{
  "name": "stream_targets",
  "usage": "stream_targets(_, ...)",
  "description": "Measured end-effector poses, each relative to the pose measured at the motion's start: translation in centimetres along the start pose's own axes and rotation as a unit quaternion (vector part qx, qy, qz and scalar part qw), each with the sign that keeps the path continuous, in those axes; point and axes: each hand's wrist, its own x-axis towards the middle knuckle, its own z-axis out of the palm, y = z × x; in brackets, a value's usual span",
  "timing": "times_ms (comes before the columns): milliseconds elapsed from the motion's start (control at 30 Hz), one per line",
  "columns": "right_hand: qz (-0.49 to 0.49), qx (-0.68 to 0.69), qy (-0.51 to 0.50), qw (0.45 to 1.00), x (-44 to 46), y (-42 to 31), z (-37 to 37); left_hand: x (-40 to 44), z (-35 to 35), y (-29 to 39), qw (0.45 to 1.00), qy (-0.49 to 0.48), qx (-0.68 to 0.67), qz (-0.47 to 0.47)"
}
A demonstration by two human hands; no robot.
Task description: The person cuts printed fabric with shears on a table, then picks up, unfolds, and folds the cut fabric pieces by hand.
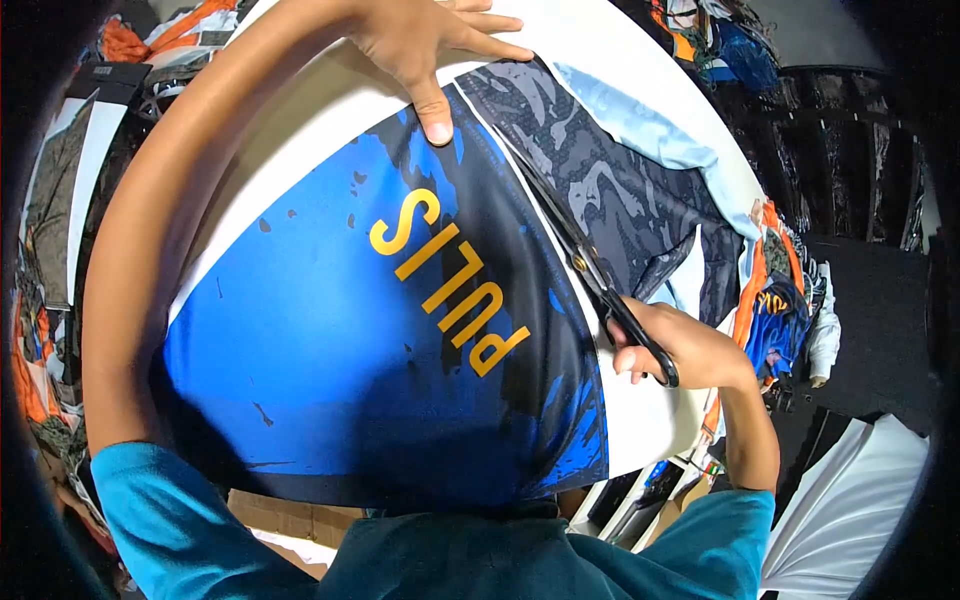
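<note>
A blue and black printed fabric [300,300] with yellow letters lies over the white table [660,440]. My left hand [430,50] rests at its upper edge, fingers spread, the thumb pressing on the fabric. Black scissors [585,265] are in my right hand [675,345], at the right side of the fabric. Their blades point up and left along the white strip between the blue piece and a dark grey patterned fabric [600,170]. Whether the blades are fully closed is hard to tell.
Light blue cloth [650,130] lies beyond the grey fabric. Orange and blue garments [775,320] hang off the table's right side. White fabric [850,510] is at the lower right, dark plastic-wrapped items [840,150] at the upper right, and more garments [55,210] at the left.
</note>
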Motion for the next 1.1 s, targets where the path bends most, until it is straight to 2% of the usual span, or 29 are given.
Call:
stream_targets(600,-0.001,-0.053,0.026,0.998,-0.1,-0.7,0.2,-0.3,-0.1,0.4,1.0,0.001,-0.009,-0.011)
stream_targets(733,0.0,-0.064,0.018,0.998,-0.2,-1.0,0.1,-1.0,-0.2,1.3,0.996,0.045,-0.022,-0.073)
stream_targets(933,-0.022,-0.06,0.0,0.998,0.4,-1.1,-0.6,-1.3,0.5,1.3,0.994,0.054,-0.022,-0.09)
stream_targets(1100,0.0,-0.027,-0.001,1.0,0.8,-1.9,-1.0,-0.3,1.5,1.1,0.989,0.103,0.028,-0.101)
